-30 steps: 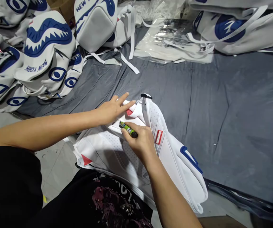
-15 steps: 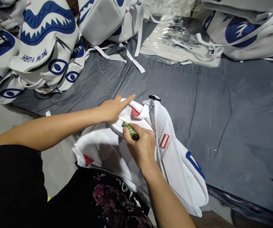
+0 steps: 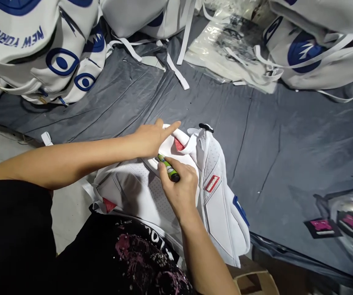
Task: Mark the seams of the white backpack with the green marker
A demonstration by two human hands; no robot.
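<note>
White bags [image 3: 25, 20] crowd the grey table [image 3: 287, 135] toward its far edge. One bag [image 3: 154, 192] lies across the near edge, rumpled, with red patches [image 3: 178, 144] and dotted padding. Pen work on its upper panel [image 3: 168, 148] seems the step, calling next for taut cloth. The right hand [image 3: 184, 184] pinches a green pen [image 3: 169, 168]; the left hand [image 3: 153, 139] rests alongside, whether gripping cloth I can't tell.

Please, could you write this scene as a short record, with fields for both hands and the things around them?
Left hand: rests on the white bag
Right hand: holds a green tool
Tool tip: close to the left hand
Surface: grey cover
Upper left: piled bags
Upper right: other bags
Right edge: black tag
</note>
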